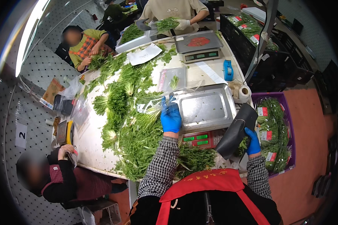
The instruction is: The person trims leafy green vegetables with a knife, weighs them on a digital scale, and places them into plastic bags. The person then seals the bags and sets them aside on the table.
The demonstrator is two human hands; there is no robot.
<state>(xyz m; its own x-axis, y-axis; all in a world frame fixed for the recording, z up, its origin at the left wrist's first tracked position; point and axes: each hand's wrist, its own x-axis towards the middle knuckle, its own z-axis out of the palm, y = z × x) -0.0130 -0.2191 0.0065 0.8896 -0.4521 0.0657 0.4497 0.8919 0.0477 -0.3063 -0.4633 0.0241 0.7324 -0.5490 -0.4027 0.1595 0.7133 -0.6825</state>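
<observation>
My left hand (171, 116), in a blue glove, holds a clear plastic bag (150, 106) at the left edge of a metal tray (204, 105). The tray sits on a scale (198, 139) with lit green displays. My right hand (253, 141), also gloved, grips a black curved sheet (236, 130) by its right side; leafy greens show just beneath it. Loose leafy greens (135, 140) are heaped left of my left hand. Above the tray lies a flat clear bag (173, 80) with a small sprig on it.
A purple crate (291, 135) of bagged greens stands at the right. Further back are a second scale (198, 45), a blue tape dispenser (228, 70) and black crates (236, 36). One co-worker handles greens across the table, two more are at the left. A tape roll (244, 92) is near the tray.
</observation>
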